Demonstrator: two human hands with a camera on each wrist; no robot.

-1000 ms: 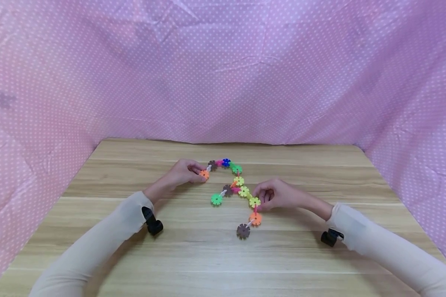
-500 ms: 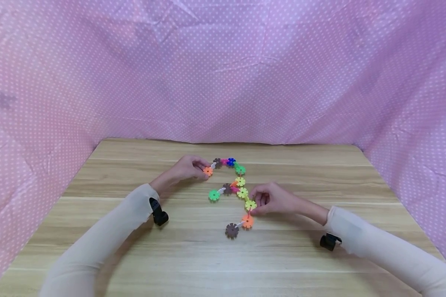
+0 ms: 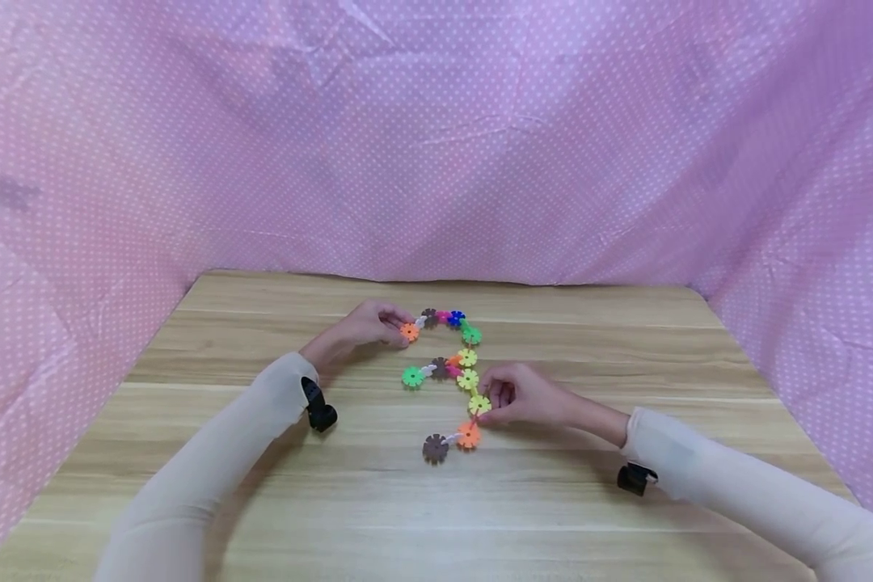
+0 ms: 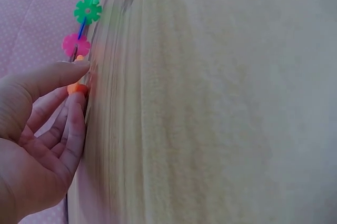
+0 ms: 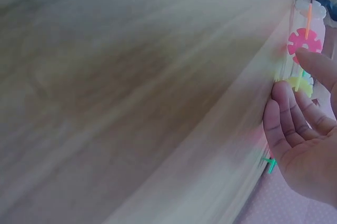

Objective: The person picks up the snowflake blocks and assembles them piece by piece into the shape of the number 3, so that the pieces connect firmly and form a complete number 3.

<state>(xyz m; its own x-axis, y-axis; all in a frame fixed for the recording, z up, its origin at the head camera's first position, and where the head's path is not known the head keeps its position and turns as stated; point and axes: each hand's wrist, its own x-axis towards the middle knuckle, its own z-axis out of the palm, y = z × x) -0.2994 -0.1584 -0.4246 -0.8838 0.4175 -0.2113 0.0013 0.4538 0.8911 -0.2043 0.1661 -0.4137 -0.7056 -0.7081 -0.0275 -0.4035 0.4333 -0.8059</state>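
Observation:
A chain of flower-shaped interlocking plastic discs lies on the table, bent like a figure 3 in the head view. My left hand (image 3: 371, 322) pinches the orange disc (image 3: 410, 332) at its upper end; the left wrist view shows thumb and fingers around that orange disc (image 4: 78, 88). My right hand (image 3: 527, 394) pinches the chain at its lower bend, by the lowest yellow disc (image 3: 479, 405). In the right wrist view its thumb lies against a pink disc (image 5: 305, 43). A green disc (image 3: 412, 377) ends the middle branch, and a brown disc (image 3: 436, 449) ends the bottom.
The wooden table (image 3: 320, 501) extends around the chain on all sides. Behind and beside it hangs a pink dotted cloth (image 3: 436, 162). Each sleeve carries a black wrist camera, the left one (image 3: 322, 414) and the right one (image 3: 634, 478).
My right hand has moved left, bringing the chain's lower end left with it. My left hand has shifted slightly right and away with the orange disc. The middle branch has drifted left.

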